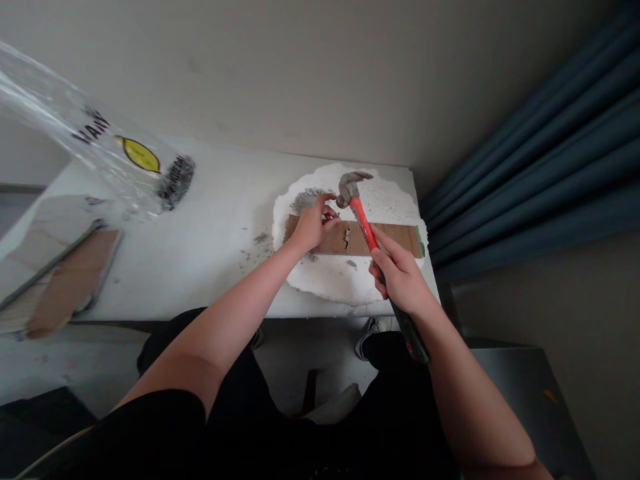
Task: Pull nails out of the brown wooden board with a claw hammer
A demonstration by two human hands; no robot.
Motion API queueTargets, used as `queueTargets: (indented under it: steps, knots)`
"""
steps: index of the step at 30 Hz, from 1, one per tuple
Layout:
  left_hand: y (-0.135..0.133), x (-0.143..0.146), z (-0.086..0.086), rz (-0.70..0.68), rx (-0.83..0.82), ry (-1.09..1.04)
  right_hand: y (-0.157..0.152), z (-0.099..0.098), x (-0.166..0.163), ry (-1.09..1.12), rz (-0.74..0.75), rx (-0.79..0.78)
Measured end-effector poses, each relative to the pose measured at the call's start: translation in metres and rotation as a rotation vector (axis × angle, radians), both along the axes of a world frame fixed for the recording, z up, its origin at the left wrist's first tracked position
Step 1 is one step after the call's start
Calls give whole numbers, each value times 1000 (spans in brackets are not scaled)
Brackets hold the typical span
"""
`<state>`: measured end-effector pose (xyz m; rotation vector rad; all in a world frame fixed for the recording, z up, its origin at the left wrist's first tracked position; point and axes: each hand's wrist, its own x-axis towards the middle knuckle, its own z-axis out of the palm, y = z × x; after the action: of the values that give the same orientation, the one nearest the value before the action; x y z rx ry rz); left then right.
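Observation:
My right hand (399, 272) grips a claw hammer (364, 223) by its orange and dark handle. The hammer's grey head is raised near the fingertips of my left hand. My left hand (314, 223) is pinched over a brown strip of board (390, 239), around something small that I cannot make out. A ragged, pale broken spot (347, 237) shows in the board between my hands. Beneath the board lies a white sheet with an uneven edge (330, 285). Grey crumbs (306, 199) are scattered on it by my left hand.
A clear plastic bag (115, 153) with dark grains at its bottom stands at the left. Nearer, a brown panel (75, 277) and a long grey bar (53, 261) lie on the white table (200, 247). Blue curtains (540, 147) hang close to the table's right end.

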<state>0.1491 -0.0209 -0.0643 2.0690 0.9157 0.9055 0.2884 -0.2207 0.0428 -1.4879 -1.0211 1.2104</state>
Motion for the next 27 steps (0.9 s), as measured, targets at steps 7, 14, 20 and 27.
queueTargets:
  steps: [7, 14, 20, 27]
  knots:
    - [3, 0, -1, 0, 0, 12, 3, 1, -2, -33, 9, -3]
    - [3, 0, 0, -5, 4, 21, 3, -3, 0, -50, 9, 27]
    - [2, -1, 2, -21, 12, 24, 2, -6, 1, -48, 14, 40]
    - [3, 0, -6, -25, 72, -31, 3, -5, 2, -50, -7, 47]
